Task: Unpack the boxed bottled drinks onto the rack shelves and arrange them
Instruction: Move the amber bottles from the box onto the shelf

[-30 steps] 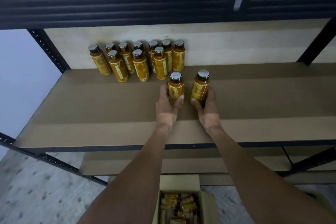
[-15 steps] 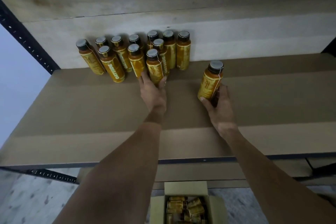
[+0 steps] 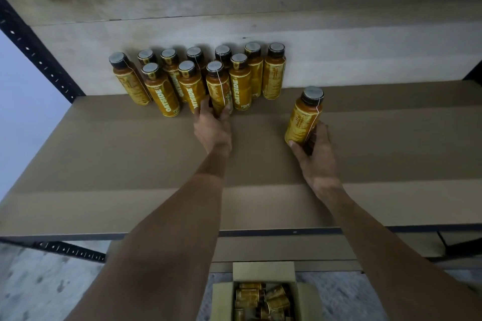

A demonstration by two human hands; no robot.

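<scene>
twelve bottles (image 3: 273,73), one shelf (image 3: 130,164): eleven clustered, left grip (image 3: 212,129) round a front bottle (image 3: 217,86), right grip (image 3: 319,159) round the lone bottle (image 3: 303,117)

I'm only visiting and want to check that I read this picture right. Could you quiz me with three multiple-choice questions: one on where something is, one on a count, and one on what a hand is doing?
1. Where is the open box, relative to the shelf?
A) on it
B) on the floor below its front edge
C) behind it

2. How many bottles are out of the box, held ones included?
A) 6
B) 20
C) 12

3. What is the right hand doing?
A) gripping one bottle apart from the group
B) lying flat, empty
C) folding a box flap

Answers:
1. B, the box sits on the floor beneath the shelf edge.
2. C, eleven are clustered at the back and one is apart.
3. A, its fingers wrap the lone bottle.
</scene>
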